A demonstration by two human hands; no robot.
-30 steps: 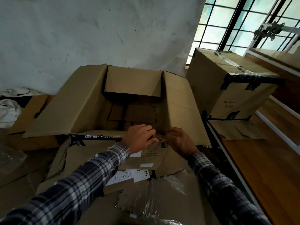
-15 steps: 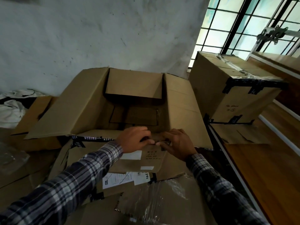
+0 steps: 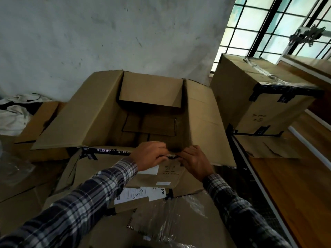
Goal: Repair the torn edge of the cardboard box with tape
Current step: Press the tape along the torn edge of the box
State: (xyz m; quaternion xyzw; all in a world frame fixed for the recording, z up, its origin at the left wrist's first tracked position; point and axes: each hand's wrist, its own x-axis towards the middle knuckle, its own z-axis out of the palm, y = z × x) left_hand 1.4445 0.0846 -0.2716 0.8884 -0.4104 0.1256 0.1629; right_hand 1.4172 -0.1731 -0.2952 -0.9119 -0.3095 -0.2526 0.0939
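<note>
— What stands off to the right?
— A closed cardboard carton (image 3: 258, 101), black tape along its top edge, clear plastic wrap across its lid, set on a flattened cardboard sheet (image 3: 265, 147) over the wooden floor (image 3: 295, 194).
— And behind it?
— A barred window (image 3: 272, 24), next to a stained plaster wall (image 3: 107, 33).
— Far left?
— Crumpled white cloth (image 3: 12, 115), beside a smaller open carton (image 3: 37, 126).

2 hands (image 3: 150, 155) (image 3: 195, 163), 1 open cardboard box (image 3: 200, 111), 1 sealed box (image 3: 250, 97), 2 plaid sleeves (image 3: 86, 199) (image 3: 238, 210), 1 barred window (image 3: 268, 24).
</note>
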